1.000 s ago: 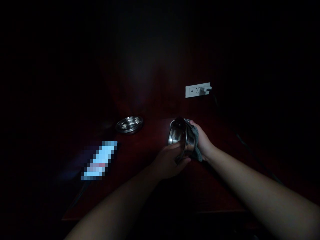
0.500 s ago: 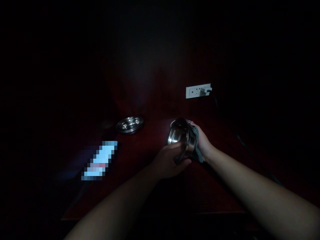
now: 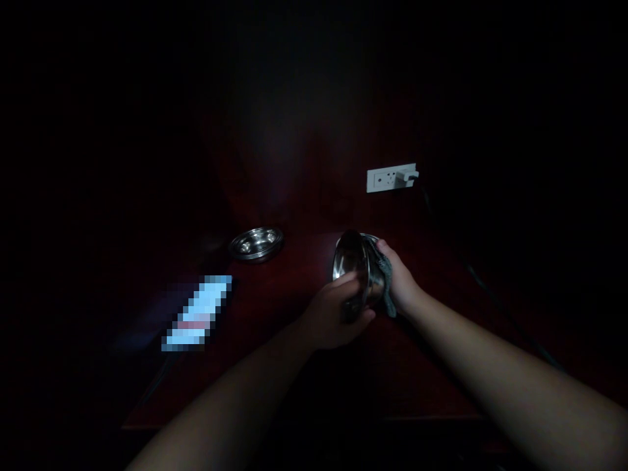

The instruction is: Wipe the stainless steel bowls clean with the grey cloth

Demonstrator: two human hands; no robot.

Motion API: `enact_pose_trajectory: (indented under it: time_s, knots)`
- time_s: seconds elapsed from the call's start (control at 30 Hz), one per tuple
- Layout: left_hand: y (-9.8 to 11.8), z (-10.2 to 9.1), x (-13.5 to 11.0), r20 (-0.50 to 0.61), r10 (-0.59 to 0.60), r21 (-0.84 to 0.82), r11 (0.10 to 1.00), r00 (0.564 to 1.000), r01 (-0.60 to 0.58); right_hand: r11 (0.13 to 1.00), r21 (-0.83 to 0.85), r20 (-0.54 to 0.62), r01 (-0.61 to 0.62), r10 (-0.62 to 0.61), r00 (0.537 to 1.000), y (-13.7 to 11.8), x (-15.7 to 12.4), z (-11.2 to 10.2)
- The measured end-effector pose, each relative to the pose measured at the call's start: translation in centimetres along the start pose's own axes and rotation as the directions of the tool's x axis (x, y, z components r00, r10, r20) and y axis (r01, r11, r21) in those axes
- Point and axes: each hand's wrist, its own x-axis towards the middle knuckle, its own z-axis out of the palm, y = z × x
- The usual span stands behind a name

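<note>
In dim light a shiny steel bowl [image 3: 352, 263] is held on its side above the dark red table [image 3: 275, 307], its mouth turned left. My left hand [image 3: 333, 315] grips its lower rim with closed fingers. Behind the bowl, my right hand [image 3: 400, 280] presses a grey cloth [image 3: 386, 282] against the outer wall, fingers curled round it.
A second steel bowl [image 3: 255, 243] stands on the table to the left. A lit phone screen [image 3: 197, 314] lies nearer the left front. On the wall behind, a white socket strip [image 3: 390, 177] holds a plug whose dark cable [image 3: 481, 281] runs down right.
The bowl has turned slightly in my hands and the cloth hand has shifted a little on its outer wall. Both arms stay in nearly the same place.
</note>
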Motion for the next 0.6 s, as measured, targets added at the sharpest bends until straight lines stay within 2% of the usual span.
enact_pose_trajectory:
  time_s: [0.2, 0.4, 0.6]
  knots:
    - [-0.6, 0.1, 0.2, 0.053, 0.027, 0.043, 0.999, 0.998, -0.029, 0.998, 0.007, -0.013, 0.068, -0.068, 0.998, 0.0, 0.4, -0.5]
    - [-1.1, -0.3, 0.2, 0.121, 0.061, 0.118, 0.99, 0.991, -0.075, 1.0, 0.017, -0.058, 0.022, -0.021, 0.998, -0.3, 0.6, -0.5]
    - [-1.2, -0.6, 0.0, 0.179, -0.018, 0.241, 0.97, 0.984, -0.026, 0.998, -0.002, -0.047, 0.07, -0.07, 0.996, -1.1, 0.2, 0.0]
